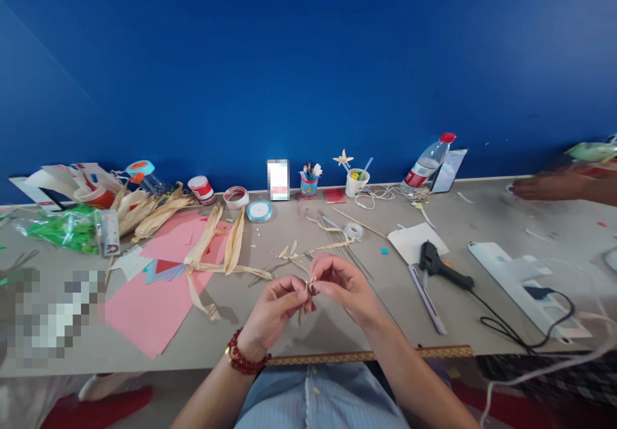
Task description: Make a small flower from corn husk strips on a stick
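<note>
My left hand [279, 303] and my right hand [344, 291] meet above the front of the table. Between their fingertips they pinch a narrow strip of dried corn husk [310, 283], one end hanging below the fingers. Fingers hide part of it, so I cannot tell whether it is knotted or folded. Just beyond the hands lie thin wires [349, 255], small husk scraps [293, 247] and a long curled husk strip [332, 244]. Wider corn husks [205, 239] spread to the left, partly over pink paper [147, 313].
A black glue gun [443, 266], a lilac cutter knife [427, 300] and a white power strip [525, 291] with cables lie right. Along the wall stand a phone [278, 180], a cup of pens [309, 184] and a plastic bottle [427, 166]. Another person's hand [540, 189] reaches in far right.
</note>
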### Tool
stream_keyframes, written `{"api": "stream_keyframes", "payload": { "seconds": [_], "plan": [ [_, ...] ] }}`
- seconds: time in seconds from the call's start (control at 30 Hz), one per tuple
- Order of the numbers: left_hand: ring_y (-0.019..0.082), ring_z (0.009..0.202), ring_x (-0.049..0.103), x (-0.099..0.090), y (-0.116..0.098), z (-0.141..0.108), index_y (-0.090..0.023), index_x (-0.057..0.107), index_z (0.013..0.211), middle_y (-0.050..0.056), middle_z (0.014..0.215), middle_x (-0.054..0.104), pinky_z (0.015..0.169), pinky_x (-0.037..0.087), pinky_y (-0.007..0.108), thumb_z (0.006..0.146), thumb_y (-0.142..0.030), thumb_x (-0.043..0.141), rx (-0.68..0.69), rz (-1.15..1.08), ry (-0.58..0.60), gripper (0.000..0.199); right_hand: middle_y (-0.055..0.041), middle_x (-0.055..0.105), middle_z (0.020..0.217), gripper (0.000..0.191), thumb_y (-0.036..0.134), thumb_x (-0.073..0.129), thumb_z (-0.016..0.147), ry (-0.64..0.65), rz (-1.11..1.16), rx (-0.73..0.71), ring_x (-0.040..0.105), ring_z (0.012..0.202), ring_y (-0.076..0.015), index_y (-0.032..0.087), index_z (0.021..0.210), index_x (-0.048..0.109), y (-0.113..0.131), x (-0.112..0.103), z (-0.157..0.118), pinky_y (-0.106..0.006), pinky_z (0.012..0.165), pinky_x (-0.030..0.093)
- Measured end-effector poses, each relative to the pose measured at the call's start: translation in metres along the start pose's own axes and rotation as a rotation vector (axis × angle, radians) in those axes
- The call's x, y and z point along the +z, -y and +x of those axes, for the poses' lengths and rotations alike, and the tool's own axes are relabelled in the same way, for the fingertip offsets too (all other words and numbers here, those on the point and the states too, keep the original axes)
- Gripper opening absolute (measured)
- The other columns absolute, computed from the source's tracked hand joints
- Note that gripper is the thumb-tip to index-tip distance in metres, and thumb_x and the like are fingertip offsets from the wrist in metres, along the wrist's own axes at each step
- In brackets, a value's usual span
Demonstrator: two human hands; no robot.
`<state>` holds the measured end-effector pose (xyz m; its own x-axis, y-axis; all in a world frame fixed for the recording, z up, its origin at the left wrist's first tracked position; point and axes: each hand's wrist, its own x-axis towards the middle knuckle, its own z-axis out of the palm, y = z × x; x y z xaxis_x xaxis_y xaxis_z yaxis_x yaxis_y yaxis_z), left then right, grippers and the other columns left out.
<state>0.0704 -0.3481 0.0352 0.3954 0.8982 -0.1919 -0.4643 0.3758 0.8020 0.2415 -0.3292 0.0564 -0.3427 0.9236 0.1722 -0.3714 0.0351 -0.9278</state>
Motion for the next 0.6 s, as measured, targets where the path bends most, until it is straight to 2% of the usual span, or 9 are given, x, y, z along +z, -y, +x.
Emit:
{"api": "stream_keyframes", "payload": {
  "seconds": [0.2, 0.37, 0.6],
  "plan": [
    [0.015, 0.067, 0.059, -0.0015, 0.0003, 0.0002, -0.016, 0.066, 0.071, 0.001, 0.062, 0.064, 0.071, 0.042, 0.028, 0.076, -0.029, 0.079, 0.042, 0.013, 0.002, 0.019, -0.0011, 0.056, 0.082, 0.017, 0.030, 0.077, 0.077, -0.085, 0.025, 0.024, 0.056, 0.066, -0.0130, 0.019, 0.075, 0.063, -0.0029, 0.0001, -0.0011, -0.027, 0.061, 0.052],
    [0.014, 0.065, 0.056, -0.0025, 0.0020, 0.0017, -0.016, 0.068, 0.072, 0.003, 0.066, 0.067, 0.065, 0.040, 0.026, 0.079, -0.029, 0.076, 0.127, 0.149, -0.024, 0.017, -0.0001, 0.056, 0.080, 0.016, 0.027, 0.077, 0.075, -0.165, 0.046, 0.058, 0.054, 0.064, -0.0114, 0.019, 0.072, 0.063, -0.0047, 0.0012, -0.0023, -0.026, 0.062, 0.052],
    [0.012, 0.061, 0.052, -0.0029, 0.0035, 0.0019, -0.016, 0.067, 0.072, 0.003, 0.067, 0.066, 0.059, 0.037, 0.024, 0.081, -0.033, 0.075, 0.154, 0.261, -0.047, 0.021, 0.0005, 0.057, 0.078, 0.015, 0.024, 0.074, 0.075, -0.185, 0.060, 0.076, 0.054, 0.062, -0.0110, 0.018, 0.070, 0.060, -0.0063, 0.0030, -0.0021, -0.025, 0.061, 0.048]
  ]
}}
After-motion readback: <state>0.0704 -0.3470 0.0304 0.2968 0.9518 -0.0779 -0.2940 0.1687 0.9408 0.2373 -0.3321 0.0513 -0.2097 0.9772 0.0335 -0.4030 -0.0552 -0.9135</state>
